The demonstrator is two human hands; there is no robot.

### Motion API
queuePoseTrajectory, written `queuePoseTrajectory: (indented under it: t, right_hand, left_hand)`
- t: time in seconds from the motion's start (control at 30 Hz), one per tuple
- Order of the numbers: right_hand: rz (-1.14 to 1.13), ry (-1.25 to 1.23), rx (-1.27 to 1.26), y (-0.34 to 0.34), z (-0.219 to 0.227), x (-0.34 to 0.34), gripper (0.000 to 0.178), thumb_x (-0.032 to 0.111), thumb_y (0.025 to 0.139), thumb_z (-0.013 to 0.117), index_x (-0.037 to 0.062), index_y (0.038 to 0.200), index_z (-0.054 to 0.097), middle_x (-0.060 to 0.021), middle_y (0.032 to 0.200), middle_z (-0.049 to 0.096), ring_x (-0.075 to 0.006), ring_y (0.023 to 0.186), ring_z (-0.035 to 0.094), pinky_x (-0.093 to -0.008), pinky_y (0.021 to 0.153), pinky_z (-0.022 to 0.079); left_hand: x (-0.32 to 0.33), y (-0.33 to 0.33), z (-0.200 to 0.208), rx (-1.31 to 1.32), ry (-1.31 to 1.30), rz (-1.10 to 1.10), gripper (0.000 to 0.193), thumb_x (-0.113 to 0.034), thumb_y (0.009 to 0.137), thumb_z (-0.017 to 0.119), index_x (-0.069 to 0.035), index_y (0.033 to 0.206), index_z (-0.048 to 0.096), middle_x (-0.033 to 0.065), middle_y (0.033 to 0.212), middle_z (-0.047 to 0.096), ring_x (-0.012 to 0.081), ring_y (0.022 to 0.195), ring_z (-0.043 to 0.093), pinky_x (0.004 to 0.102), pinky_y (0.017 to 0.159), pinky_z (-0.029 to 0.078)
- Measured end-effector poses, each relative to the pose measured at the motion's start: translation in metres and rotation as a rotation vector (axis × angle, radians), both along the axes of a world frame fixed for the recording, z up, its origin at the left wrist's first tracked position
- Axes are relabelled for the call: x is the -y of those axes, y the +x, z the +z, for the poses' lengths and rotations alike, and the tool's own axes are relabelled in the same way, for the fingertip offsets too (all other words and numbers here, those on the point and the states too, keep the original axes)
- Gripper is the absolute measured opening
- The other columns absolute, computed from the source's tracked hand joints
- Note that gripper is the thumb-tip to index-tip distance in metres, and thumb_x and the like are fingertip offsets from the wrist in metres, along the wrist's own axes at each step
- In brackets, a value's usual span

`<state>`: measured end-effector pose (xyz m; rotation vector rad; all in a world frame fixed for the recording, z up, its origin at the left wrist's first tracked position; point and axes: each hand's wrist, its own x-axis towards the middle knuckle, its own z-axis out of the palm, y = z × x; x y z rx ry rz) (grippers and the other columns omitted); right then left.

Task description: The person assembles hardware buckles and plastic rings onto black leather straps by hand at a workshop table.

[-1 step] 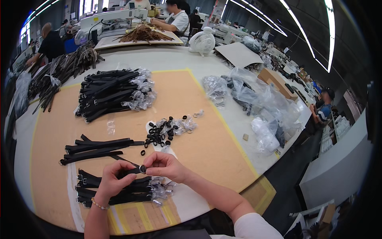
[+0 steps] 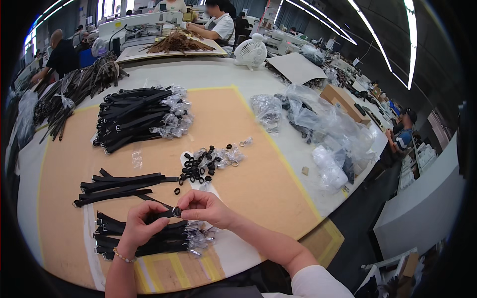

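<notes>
My left hand (image 2: pixel 140 224) is closed round a narrow black strap (image 2: pixel 160 215). At the strap's right end my right hand (image 2: pixel 207 205) pinches a small ring (image 2: pixel 176 212), dark inside with a shiny metallic edge. Both hands are close together over a row of black buckled straps (image 2: pixel 166 239), whose right ends are wrapped in clear plastic. Just beyond the hands lie several loose black straps (image 2: pixel 121 186). A heap of small black loops (image 2: pixel 196 168) mixed with clear plastic bits sits to their right. My fingers partly hide the held strap.
A larger pile of black straps (image 2: pixel 134 116) lies farther back on the tan board (image 2: pixel 218 116). Plastic bags (image 2: pixel 318 116), a cardboard box (image 2: pixel 343 103) and a white fan (image 2: pixel 251 51) stand beyond. Brown strips (image 2: pixel 179 41) lie near a co-worker (image 2: pixel 218 27) at the far side.
The whole view has shifted very slightly to the left. Both hands keep the same grip on the strap and ring.
</notes>
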<state>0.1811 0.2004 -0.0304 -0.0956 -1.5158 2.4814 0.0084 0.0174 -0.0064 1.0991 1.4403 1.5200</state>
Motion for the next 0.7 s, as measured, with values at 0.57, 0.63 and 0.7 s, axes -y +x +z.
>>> queuePoseTrajectory:
  t: [0.57, 0.63, 0.7]
  right_hand:
    - [0.065, -0.067, -0.06, -0.003, -0.001, 0.01, 0.03, -0.004, 0.089, 0.073, 0.0055, 0.114, 0.061, -0.0018, 0.11, 0.066, -0.0095, 0.104, 0.065, -0.0253, 0.092, 0.053]
    - [0.055, -0.068, -0.045, -0.004, -0.002, 0.011, 0.031, -0.004, 0.089, 0.073, 0.0055, 0.116, 0.061, -0.0015, 0.109, 0.066, -0.0091, 0.103, 0.065, -0.0252, 0.092, 0.053]
    - [0.062, -0.099, -0.07, -0.005, -0.005, 0.013, 0.031, -0.003, 0.089, 0.073, 0.0055, 0.116, 0.061, -0.0019, 0.11, 0.067, -0.009, 0.103, 0.065, -0.0252, 0.092, 0.053]
  left_hand:
    - [0.004, 0.011, 0.003, 0.005, 0.039, 0.039, 0.023, 0.001, 0.082, 0.078, 0.002, 0.101, 0.066, 0.004, 0.091, 0.069, 0.0084, 0.083, 0.064, 0.0227, 0.075, 0.052]
    - [0.004, 0.01, 0.0, -0.011, 0.073, 0.055, 0.023, 0.001, 0.083, 0.078, 0.001, 0.101, 0.065, 0.0046, 0.092, 0.069, 0.0087, 0.085, 0.065, 0.0231, 0.077, 0.053]
    - [0.002, 0.012, 0.0, -0.012, 0.075, 0.049, 0.024, 0.0, 0.083, 0.079, 0.0, 0.1, 0.063, 0.005, 0.093, 0.069, 0.0087, 0.083, 0.065, 0.0232, 0.075, 0.053]
